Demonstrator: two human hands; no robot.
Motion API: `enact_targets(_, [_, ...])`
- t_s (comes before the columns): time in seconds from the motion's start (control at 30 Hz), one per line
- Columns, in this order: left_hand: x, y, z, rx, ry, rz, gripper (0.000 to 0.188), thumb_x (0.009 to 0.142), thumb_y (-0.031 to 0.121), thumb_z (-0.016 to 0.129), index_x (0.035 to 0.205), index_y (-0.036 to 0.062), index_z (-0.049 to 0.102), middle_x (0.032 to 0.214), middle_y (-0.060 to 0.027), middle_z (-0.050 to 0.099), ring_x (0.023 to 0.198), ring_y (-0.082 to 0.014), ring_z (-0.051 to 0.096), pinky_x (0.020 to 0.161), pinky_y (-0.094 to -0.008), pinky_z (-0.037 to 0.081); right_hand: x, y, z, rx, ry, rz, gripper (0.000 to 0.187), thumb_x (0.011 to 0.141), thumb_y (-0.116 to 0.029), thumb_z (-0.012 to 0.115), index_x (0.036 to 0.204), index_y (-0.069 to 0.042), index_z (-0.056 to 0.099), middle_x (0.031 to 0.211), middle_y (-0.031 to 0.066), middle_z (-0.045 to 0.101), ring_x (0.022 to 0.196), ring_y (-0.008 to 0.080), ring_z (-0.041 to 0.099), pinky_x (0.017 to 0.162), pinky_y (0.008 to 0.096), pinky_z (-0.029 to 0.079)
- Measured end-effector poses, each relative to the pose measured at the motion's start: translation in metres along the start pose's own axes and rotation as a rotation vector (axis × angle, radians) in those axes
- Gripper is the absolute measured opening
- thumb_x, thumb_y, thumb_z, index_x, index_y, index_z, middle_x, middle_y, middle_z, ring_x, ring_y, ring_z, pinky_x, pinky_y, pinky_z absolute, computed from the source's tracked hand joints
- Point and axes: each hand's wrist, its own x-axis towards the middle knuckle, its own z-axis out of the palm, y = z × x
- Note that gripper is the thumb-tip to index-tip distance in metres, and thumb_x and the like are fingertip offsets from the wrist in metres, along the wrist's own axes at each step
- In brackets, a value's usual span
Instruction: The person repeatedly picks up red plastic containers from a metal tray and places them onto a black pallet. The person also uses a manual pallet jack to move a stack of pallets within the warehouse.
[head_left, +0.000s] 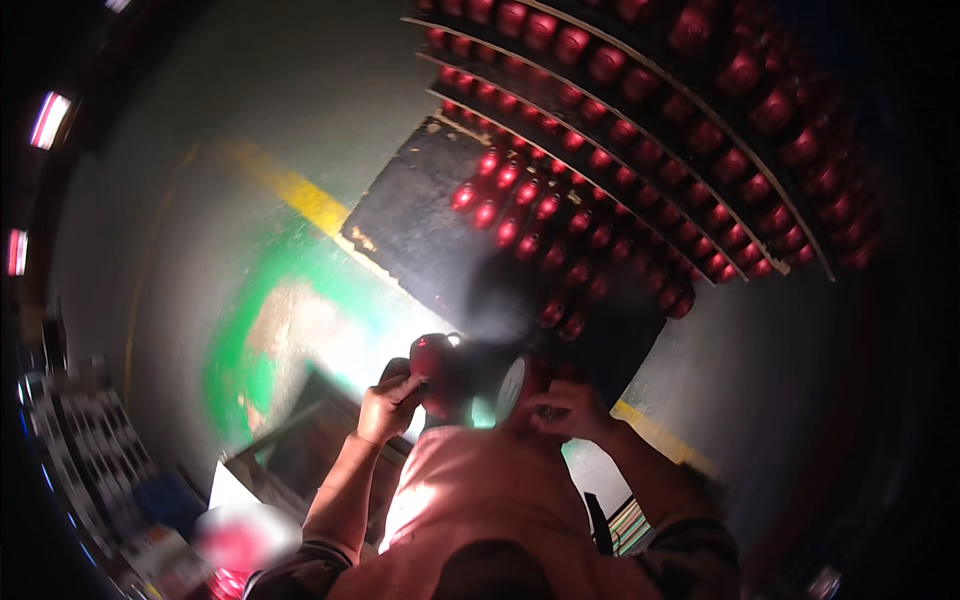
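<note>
In front of my body, my left hand [392, 405] is closed on the side of a glossy, dark red rounded cylinder [437, 366]. My right hand [572, 410] grips a second red cylinder [534, 374], whose pale round end [513, 388] faces the first one. The two cylinders are held a short way apart, above the near edge of a dark board [395, 205]. Farther out, several similar red cylinders [507, 233] stand in rows on that board, with small necks showing on some.
Boards [600, 150] stacked in layers, loaded with red cylinders, rise at the far right. A yellow line [290, 190] and a green patch [240, 370] mark the grey floor. An open box [300, 450] lies at my left, beside a blurred pale-and-red thing [240, 540].
</note>
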Motion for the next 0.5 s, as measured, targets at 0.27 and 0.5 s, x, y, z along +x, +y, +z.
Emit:
enact_targets(0.27, [-0.236,0.146,0.043,0.223,0.435,0.089,0.027,0.09,0.015,0.061,0.114,0.0028,0.065,0.113,-0.0129,0.067,0.087,-0.0296,0.067,0.082,-0.0351,0.054,-0.097,-0.111,-0.034,0.107,-0.177,-0.078,0.023,0.07,0.006,0.071,0.091,-0.001,0.073,0.068,-0.0004,0.049,0.056,0.0041,0.044,0.049,0.0216,0.035])
enact_targets(0.5, [-0.441,0.285,0.11,-0.199,0.692,-0.483,0.034,0.09,0.024,0.063,0.117,0.0038,0.066,0.104,-0.017,0.068,0.094,-0.0309,0.064,0.085,-0.0379,0.049,-0.174,-0.174,-0.012,0.217,-0.593,-0.111,0.022,0.072,0.007,0.069,0.093,0.002,0.072,0.076,-0.0036,0.047,0.062,0.0024,0.043,0.054,0.0186,0.033])
